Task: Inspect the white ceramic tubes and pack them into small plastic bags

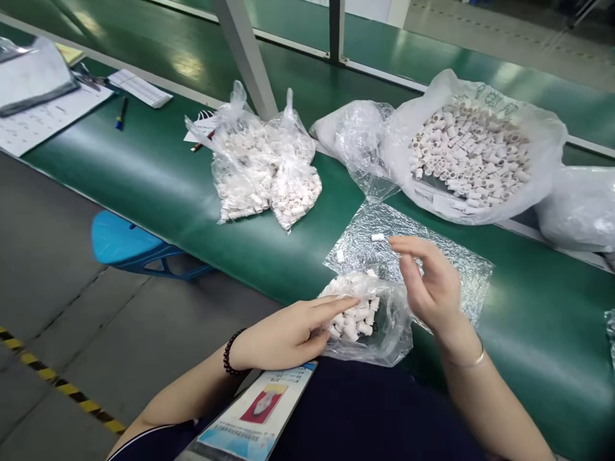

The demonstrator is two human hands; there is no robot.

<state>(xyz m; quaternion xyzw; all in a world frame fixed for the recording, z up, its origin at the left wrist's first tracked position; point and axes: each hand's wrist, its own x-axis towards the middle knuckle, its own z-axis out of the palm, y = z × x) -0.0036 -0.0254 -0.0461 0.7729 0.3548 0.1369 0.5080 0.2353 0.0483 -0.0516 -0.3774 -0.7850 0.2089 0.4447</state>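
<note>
My left hand (pixel 307 330) lies with outstretched fingers over a clear plastic bag (pixel 391 342) at the table's front edge. Short white tube pieces (pixel 353 323) fill that bag, and my fingertips rest on them. To the right, my right hand (pixel 430 278) is raised above a crinkled silvery sheet (pixel 369 221), its thumb and fingers apart with nothing between them. Just left of its fingertips, a single white tube piece (pixel 378 237) lies on the sheet. Another loose piece (pixel 340 257) sits near the sheet's left corner.
Filled clear bags (pixel 266 166) of white pieces stand at the back centre. A large open bag (pixel 542 141) of similar pieces is at the back right, between other bags. Papers (pixel 52 118) and a marker (pixel 121 115) lie left. A blue stool (pixel 122 240) stands below the green table (pixel 163 169).
</note>
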